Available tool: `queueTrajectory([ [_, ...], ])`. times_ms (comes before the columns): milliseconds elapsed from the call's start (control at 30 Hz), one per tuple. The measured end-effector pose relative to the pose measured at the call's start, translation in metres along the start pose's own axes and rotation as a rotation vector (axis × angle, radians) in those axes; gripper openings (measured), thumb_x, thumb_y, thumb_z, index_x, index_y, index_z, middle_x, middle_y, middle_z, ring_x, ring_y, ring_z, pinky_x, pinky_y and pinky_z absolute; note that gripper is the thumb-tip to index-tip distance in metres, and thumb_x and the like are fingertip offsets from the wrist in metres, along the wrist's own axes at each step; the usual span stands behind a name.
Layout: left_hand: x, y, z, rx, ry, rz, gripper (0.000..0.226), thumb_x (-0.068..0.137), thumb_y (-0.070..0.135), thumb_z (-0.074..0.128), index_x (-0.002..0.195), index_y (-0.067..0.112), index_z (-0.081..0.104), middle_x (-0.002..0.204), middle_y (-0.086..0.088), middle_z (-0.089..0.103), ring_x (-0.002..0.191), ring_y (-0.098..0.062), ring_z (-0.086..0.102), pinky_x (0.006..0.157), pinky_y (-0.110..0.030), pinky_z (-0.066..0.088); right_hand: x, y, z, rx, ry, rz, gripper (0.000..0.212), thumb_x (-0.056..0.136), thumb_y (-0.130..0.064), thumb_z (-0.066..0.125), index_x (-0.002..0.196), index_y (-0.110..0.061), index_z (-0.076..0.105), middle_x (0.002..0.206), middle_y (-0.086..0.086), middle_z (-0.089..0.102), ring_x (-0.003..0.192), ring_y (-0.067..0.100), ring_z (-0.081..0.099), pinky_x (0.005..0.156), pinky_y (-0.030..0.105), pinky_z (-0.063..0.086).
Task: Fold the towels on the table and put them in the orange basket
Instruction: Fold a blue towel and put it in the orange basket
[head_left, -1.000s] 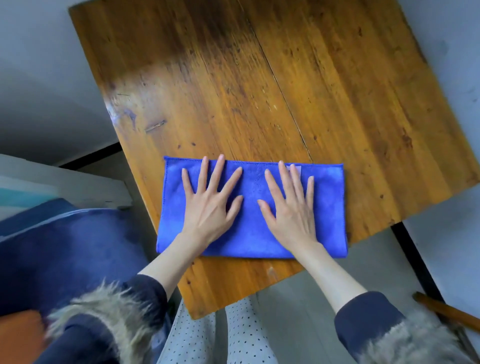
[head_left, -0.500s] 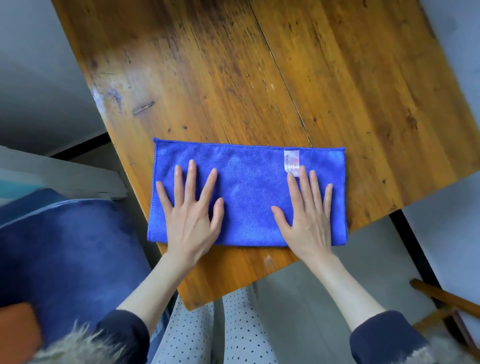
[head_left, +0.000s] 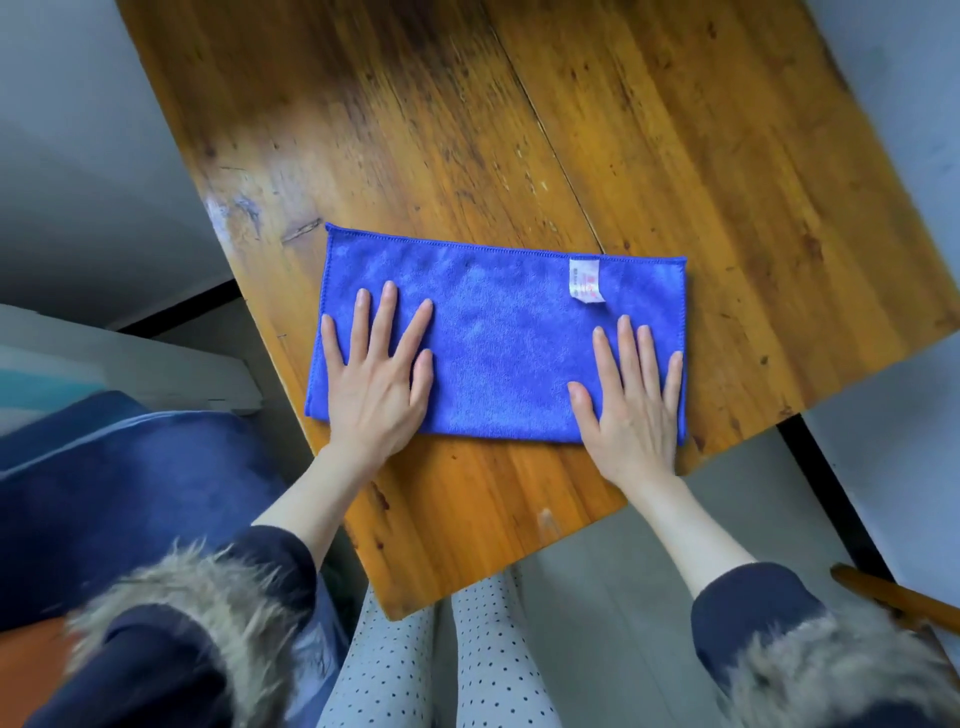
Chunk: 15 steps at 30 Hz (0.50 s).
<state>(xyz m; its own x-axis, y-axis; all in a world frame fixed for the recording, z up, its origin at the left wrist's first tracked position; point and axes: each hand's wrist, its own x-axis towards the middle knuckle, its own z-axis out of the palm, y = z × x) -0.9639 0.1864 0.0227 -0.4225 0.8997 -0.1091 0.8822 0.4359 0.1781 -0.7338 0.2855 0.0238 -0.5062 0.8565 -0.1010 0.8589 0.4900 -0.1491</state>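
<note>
1. Blue towel (head_left: 498, 343): folded into a long rectangle, flat on the near part of the wooden table (head_left: 649, 156), long edges running left to right, its near right corner close to the table's edge.
2. White care label (head_left: 586, 279): sewn at the far hem toward the right end, lying face up on the cloth; print too small to read.
3. Left hand (head_left: 376, 379): palm down on the towel's left end, fingers straight and spread wide, thumb out to the side, heel of the hand at the near hem. Gripped nothing.
4. Right hand (head_left: 631, 400): palm down on the towel's right end, fingers straight and closer together, little finger along the right hem, fingertips just short of the label. Likewise flat, pressing rather than holding.
5. Hands well apart, with a bare stretch of blue cloth between them.
6. Dark sleeves with fur cuffs (head_left: 197, 613) at the bottom of the view, forearms bare above them.
7. Spotted light trousers (head_left: 431, 670) below the table's near corner.
8. Dark blue upholstered seat (head_left: 119, 493) to the left of the table, a patch of orange (head_left: 26, 670) at the bottom-left corner; cannot tell what that was.
9. Grey floor around the table.
</note>
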Motion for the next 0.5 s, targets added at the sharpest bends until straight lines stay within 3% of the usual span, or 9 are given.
queueTrajectory([
  [133, 0.007, -0.014, -0.009, -0.048, -0.009, 0.037, 0.051, 0.097, 0.034, 0.021, 0.144, 0.022, 0.031, 0.154, -0.013, 0.019, 0.143, -0.036, 0.01, 0.114, -0.054, 0.006, 0.002, -0.013, -0.002, 0.045, -0.016, 0.09, 0.06, 0.093, -0.041, 0.043, 0.146, -0.016, 0.027, 0.155, 0.009, 0.017, 0.144, 0.026, 0.011, 0.114, 0.056, 0.004],
  [200, -0.005, -0.026, -0.011, -0.079, 0.011, -0.025, 0.047, 0.098, 0.03, 0.027, 0.143, 0.017, 0.033, 0.154, -0.015, 0.021, 0.142, -0.038, 0.011, 0.113, -0.055, 0.009, -0.001, -0.022, -0.003, 0.086, -0.019, 0.145, 0.061, 0.092, -0.037, 0.048, 0.146, -0.016, 0.027, 0.156, 0.007, 0.015, 0.145, 0.025, 0.008, 0.113, 0.057, 0.003],
  [367, -0.05, -0.052, -0.015, -0.225, 0.081, -0.315, 0.05, 0.094, 0.026, 0.05, 0.139, 0.006, 0.039, 0.148, -0.025, 0.027, 0.137, -0.043, 0.02, 0.109, -0.052, 0.021, -0.019, -0.062, -0.006, 0.074, -0.077, -0.016, 0.063, 0.092, -0.041, 0.048, 0.147, -0.02, 0.024, 0.156, 0.007, 0.013, 0.145, 0.024, 0.006, 0.112, 0.06, 0.0],
  [500, -0.055, -0.048, -0.022, -0.385, 0.135, -0.632, 0.04, 0.083, 0.038, 0.064, 0.107, 0.007, 0.055, 0.12, -0.018, 0.042, 0.115, -0.037, 0.036, 0.095, -0.045, 0.032, -0.028, -0.097, 0.003, 0.041, -0.21, -0.11, 0.064, 0.092, -0.054, 0.035, 0.148, -0.03, 0.014, 0.158, 0.003, 0.001, 0.142, 0.021, -0.014, 0.108, 0.063, -0.008],
])
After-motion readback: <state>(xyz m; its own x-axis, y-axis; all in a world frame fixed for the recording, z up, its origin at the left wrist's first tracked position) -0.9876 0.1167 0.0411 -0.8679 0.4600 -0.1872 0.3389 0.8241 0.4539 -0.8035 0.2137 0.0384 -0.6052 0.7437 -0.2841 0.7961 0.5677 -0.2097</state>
